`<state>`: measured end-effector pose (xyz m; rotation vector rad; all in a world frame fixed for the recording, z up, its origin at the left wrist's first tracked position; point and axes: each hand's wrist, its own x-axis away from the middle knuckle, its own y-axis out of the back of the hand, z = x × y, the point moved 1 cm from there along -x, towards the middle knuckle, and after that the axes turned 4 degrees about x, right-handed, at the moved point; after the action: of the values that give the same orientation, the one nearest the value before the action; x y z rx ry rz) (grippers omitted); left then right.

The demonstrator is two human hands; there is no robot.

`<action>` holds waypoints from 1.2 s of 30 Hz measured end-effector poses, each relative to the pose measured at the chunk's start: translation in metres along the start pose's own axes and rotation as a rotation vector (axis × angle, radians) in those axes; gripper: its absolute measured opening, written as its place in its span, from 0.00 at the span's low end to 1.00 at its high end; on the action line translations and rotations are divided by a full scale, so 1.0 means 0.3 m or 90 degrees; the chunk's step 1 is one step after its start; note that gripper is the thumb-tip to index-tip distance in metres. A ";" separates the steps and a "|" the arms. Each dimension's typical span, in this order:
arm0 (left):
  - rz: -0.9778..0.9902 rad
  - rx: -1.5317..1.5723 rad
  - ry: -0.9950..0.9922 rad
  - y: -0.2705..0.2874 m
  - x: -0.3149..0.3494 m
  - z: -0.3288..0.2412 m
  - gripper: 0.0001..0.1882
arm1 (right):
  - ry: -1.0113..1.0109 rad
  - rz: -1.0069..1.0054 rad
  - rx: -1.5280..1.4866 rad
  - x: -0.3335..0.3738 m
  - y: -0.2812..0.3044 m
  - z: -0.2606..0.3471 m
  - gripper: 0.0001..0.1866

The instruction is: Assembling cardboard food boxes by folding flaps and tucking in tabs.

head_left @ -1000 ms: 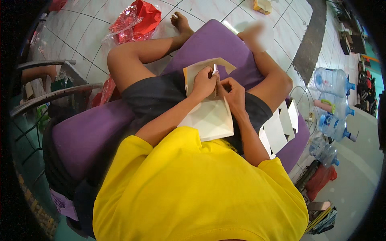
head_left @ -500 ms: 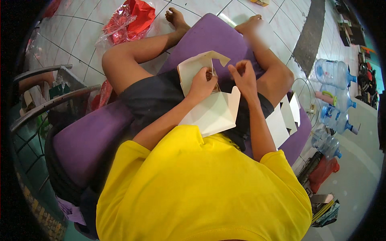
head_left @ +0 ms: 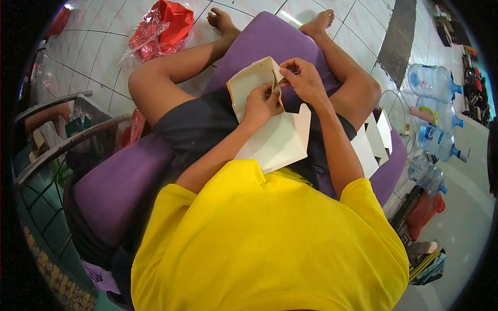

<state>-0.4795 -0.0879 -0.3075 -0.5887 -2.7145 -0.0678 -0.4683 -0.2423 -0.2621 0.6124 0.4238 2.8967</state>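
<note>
ok, nearest 1st: yellow shirt fills the bottom of the view, right up by the near end of a white carton. carton's part-folded & sits in the lap, b/w the thighs, over dark shorts. long axis runs near-to-far, i.e. from the belly out twd the feet; flat panel at the near end, walled part at the far end, open side up. a tab on the panel's r edge sticks up.

l hand is curled at the carton's r wall, thumb & fingers gripping it; some fingertips hidden, can't tell exactly how each sits. r hand pinches the edge of the far r flap b/w thumb & index, other fingers bent. in the way: l hand covers part of that wall, l forearm crosses the panel's l side.

just past the r forearm: more white cartons w/ flaps up, on a purple seat; same purple b/w the legs. over on the l, metal armrest, well apart from the carton. farther out: red sack low r, blue-clear water bottles in a row above it, red plastic bag on pale tile floor past the l knee.
</note>
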 end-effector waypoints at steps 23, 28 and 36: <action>0.048 -0.182 -0.007 -0.002 0.018 -0.011 0.11 | 0.005 0.133 0.284 0.086 0.026 0.013 0.10; 0.151 -0.058 -0.022 0.052 0.031 -0.017 0.13 | 0.035 0.178 0.262 0.057 0.026 -0.006 0.11; -0.216 -0.629 -0.305 0.281 0.083 -0.267 0.19 | -0.006 0.175 0.319 0.031 0.000 0.006 0.24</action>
<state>-0.4391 -0.0111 -0.2264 -0.3912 -3.0683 -1.5912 -0.4759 -0.2400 -0.2569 0.8038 1.1703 3.0445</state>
